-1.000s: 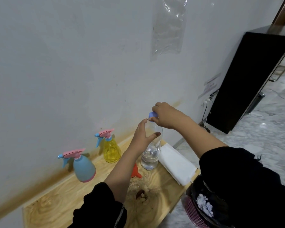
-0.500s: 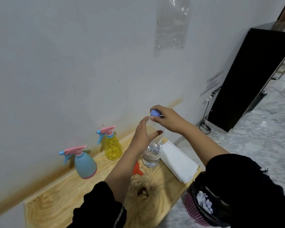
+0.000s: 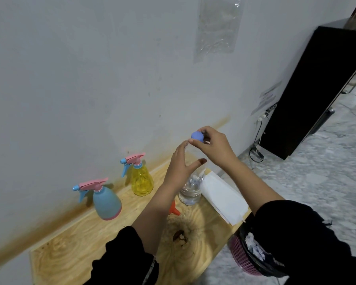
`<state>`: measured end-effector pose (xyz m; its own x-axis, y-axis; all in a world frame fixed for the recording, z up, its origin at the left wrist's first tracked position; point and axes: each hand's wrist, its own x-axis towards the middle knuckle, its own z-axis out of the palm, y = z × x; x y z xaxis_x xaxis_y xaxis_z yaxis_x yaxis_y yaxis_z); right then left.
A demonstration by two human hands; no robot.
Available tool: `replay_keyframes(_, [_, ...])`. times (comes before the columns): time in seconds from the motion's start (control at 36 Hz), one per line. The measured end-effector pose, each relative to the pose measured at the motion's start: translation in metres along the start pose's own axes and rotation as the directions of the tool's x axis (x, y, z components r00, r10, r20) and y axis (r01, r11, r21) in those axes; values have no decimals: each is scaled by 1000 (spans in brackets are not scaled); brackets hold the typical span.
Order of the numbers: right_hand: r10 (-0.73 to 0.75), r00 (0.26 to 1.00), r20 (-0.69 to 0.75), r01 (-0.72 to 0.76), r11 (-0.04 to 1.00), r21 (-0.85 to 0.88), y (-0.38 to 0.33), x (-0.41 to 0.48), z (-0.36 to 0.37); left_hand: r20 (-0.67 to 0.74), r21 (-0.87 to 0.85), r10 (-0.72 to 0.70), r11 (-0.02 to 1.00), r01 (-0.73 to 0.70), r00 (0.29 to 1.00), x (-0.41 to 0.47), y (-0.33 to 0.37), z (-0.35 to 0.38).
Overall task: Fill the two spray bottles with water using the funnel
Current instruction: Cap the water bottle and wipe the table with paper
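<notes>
Blue cap [image 3: 197, 136], smooth and domed, pinched between thumb and fingertips of the right hand [image 3: 213, 148] over the clear bottle [image 3: 190, 190]; whether it is free of the mouth cannot be told. Left hand [image 3: 178, 168] curves in a C round the bottle's upper part, steadying it upright on the grained wooden desk [image 3: 70, 243]. Judged step: uncapping. Grip the thin plastic lightly, since squeezing would spill water. Orange conical funnel [image 3: 174, 208] lies beside the bottle. The 2 pear-shaped task vessels, opaque blue sprayer [image 3: 106, 200] and translucent yellow sprayer [image 3: 142, 182], stand near the wall, heads on.
</notes>
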<state>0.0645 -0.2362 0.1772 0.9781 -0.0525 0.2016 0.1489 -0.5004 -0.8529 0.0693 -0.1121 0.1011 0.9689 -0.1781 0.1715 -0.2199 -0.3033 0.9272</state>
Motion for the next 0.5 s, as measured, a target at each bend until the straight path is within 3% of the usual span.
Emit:
replay_keyframes(0.08, [-20, 978, 208, 14, 1000, 28, 1, 0, -11, 44, 0, -9, 1000, 9, 999, 2, -3, -5])
replay_keyframes(0.14, [-30, 975, 218, 25, 999, 27, 3, 0, -12, 72, -7, -5, 1000, 5, 997, 1, -3, -6])
replay_keyframes(0.33, [-28, 1000, 10, 27, 999, 20, 3, -5, -2, 226, -32, 14, 999, -7, 974, 4, -1, -19])
replay_keyframes(0.5, [12, 982, -189, -23, 998, -56, 10, -6, 9, 79, 52, 71, 996, -75, 994, -3, 6, -3])
